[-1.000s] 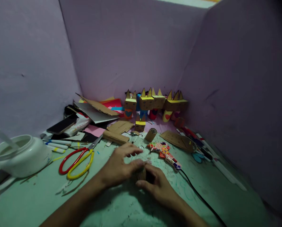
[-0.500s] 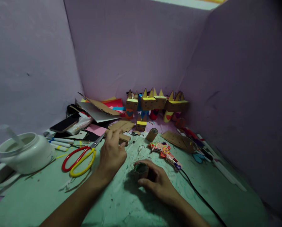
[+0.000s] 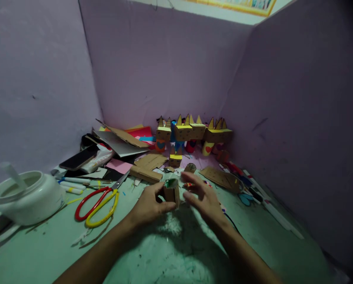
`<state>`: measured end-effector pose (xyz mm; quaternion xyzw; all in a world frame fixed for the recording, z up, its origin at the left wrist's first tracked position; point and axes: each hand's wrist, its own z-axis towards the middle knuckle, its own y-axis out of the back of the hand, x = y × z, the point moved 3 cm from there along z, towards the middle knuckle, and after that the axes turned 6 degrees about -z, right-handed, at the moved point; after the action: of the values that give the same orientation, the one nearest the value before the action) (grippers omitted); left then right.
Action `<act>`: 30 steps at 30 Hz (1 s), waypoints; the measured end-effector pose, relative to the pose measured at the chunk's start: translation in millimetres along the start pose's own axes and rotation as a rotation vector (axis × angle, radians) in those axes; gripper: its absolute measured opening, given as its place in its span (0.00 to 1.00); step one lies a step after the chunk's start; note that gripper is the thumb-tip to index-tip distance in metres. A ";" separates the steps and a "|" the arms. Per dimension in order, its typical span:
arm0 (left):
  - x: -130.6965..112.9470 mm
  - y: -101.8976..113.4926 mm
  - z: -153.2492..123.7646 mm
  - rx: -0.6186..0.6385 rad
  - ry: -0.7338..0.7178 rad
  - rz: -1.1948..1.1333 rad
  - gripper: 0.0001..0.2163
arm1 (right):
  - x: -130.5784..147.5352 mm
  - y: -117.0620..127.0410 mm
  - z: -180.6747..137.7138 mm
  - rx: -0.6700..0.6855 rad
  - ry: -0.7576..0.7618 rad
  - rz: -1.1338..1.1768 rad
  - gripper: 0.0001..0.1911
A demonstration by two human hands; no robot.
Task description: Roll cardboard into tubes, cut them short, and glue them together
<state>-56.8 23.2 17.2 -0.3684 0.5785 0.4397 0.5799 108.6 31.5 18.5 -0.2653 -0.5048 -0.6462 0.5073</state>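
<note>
My left hand (image 3: 148, 205) pinches a small cardboard tube (image 3: 172, 191) with green inside its top, held just above the green table (image 3: 164, 252). Beside it on the right, my right hand (image 3: 204, 197) hovers with fingers spread and holds nothing; it covers most of a patterned glue gun. Another short cardboard roll (image 3: 190, 168) stands just beyond the hands.
Red and yellow scissors (image 3: 96, 203) lie to the left, a white pot (image 3: 22, 197) with a spoon further left. Markers (image 3: 72, 183), a phone (image 3: 77, 159) and cardboard scraps (image 3: 148, 163) crowd the back left. Cardboard figures (image 3: 191, 132) line the purple wall. A black cord (image 3: 229, 219) runs right.
My left hand came back from the cardboard scraps and took the tube. My right hand let go of the tube and moved up and right, over the glue gun.
</note>
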 end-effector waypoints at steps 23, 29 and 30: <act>21.3 -3.3 -2.7 -0.026 0.155 0.126 0.10 | -10.1 12.4 -30.0 0.138 -0.029 -0.129 0.28; 28.0 -12.8 -7.2 -0.013 0.174 0.246 0.10 | -33.8 -13.0 -47.0 0.245 -0.030 -0.083 0.17; 27.2 -13.2 -7.1 -0.006 0.176 0.262 0.10 | -34.1 -13.1 -46.5 0.241 -0.026 -0.079 0.17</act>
<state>-48.4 14.3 -11.4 -0.3284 0.6689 0.4793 0.4636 116.1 1.6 -31.9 -0.1907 -0.5952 -0.5970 0.5030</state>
